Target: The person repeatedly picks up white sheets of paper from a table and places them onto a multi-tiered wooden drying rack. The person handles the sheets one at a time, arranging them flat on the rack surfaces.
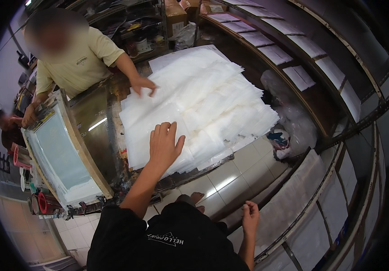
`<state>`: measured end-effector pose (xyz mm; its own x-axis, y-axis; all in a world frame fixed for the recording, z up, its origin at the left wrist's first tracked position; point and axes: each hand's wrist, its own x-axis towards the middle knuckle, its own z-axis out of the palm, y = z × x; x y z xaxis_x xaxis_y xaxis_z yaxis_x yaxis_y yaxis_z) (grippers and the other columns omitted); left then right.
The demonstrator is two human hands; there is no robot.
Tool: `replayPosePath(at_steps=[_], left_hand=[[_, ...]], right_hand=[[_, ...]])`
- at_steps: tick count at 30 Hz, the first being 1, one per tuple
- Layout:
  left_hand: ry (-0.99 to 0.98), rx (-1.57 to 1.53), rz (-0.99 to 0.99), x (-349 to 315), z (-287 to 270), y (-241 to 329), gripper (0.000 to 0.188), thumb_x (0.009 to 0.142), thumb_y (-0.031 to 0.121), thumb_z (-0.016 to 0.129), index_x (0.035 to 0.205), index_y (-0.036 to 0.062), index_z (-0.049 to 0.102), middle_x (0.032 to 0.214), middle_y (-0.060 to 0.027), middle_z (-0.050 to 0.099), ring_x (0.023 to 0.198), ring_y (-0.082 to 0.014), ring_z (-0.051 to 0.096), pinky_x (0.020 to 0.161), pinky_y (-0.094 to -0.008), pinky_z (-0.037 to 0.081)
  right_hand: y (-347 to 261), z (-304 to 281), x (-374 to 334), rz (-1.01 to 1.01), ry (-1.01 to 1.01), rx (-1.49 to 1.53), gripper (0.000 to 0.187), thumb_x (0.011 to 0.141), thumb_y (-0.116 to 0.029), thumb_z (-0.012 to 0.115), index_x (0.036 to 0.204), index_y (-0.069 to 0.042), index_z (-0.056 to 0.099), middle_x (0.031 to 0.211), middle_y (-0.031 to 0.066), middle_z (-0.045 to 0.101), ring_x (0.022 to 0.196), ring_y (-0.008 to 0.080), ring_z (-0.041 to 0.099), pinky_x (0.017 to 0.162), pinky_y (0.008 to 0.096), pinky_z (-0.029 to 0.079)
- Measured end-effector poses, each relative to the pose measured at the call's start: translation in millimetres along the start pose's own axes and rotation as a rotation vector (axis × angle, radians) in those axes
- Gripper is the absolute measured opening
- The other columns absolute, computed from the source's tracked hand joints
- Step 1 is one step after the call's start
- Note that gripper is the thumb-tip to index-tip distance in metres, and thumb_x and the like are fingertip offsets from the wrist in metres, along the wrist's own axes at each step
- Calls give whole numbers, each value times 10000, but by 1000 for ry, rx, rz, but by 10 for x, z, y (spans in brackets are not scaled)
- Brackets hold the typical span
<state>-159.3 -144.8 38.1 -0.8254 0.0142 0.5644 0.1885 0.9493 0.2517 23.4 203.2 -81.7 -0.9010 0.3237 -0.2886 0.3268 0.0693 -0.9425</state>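
A broad, uneven pile of thin white sheets (203, 99) covers the worktable ahead of me. My left hand (164, 143) rests on the pile's near left part, palm down, fingers stretched and thumb apart, gripping nothing. Low on the right, my right hand (250, 217) hangs beside the drying rack, away from the pile. Its fingers are curled in, and nothing shows in them. Across the table, a co-worker's hand (142, 85) hovers over or touches the pile's far left edge; I cannot tell which. That person's other hand (30, 116) is at a tilted printing screen (56, 144).
On my right stands a curved-looking multi-tier rack (323, 198) with sheets on its shelves. Clear plastic wrap (289, 108) bunches between table and rack. Cartons (175, 20) sit at the back. Red containers (46, 203) stand below the screen. Another person (9, 128) is far left.
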Motion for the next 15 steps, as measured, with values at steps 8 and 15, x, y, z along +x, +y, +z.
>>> replayPosePath(at_steps=[8,15], left_hand=[[-449,142,-24,163,587,-112,484,813,397,707,1052,-17,637,1013,-159,625,992,-307,566,839,-429,438],[-499,147,107,163,810,-262,362,732,297,705,868,-26,618,907,-226,635,884,-401,602,821,-491,480]], right_hand=[[65,121,-27,32,-55,11,217,963,-168,600,1126,-25,598,895,21,609,753,86,566,613,229,465],[101,261,108,-58,1,-159,248,918,-194,649,1103,-29,641,881,104,657,804,152,628,736,301,508]])
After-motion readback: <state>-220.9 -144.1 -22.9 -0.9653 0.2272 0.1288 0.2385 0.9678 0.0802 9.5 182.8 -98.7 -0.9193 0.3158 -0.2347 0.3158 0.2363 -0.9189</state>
